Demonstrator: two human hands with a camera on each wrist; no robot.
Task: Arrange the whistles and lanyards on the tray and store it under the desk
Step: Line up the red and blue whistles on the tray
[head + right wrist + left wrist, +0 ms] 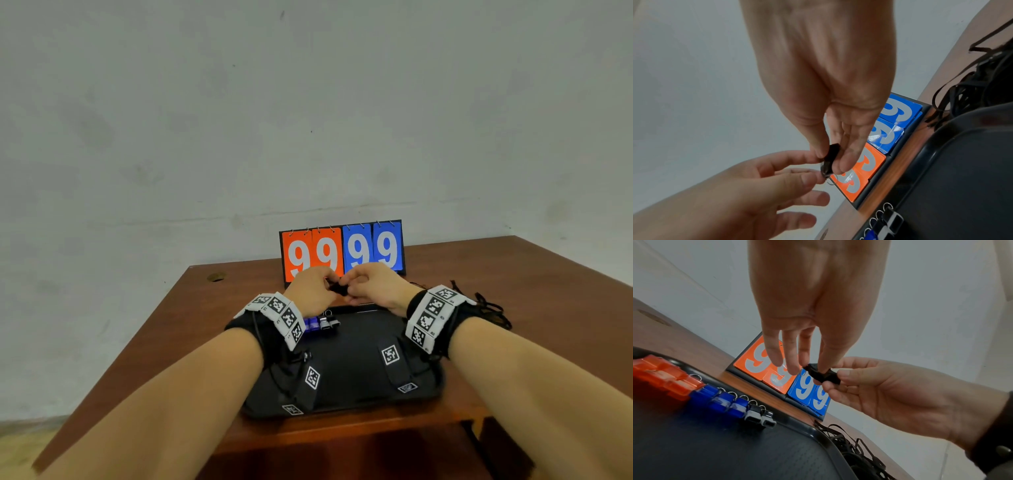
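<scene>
Both hands meet above the far edge of the black tray (356,377), sharing one small black whistle (337,288). My left hand (815,368) pinches it between thumb and forefinger at the ring end (827,176). My right hand (830,160) pinches its body (831,152) from the other side. Along the tray's (715,451) far rim lies a row of whistles: orange (663,374), blue (721,400), then black (762,417). A tangled pile of black lanyards (486,305) lies on the desk just right of the tray (962,178).
A flip scoreboard (342,250) reading 99 in orange and 99 in blue stands right behind the tray, close under the hands. The brown desk (531,274) meets a pale wall at the back and has a round cable hole (215,277) at far left.
</scene>
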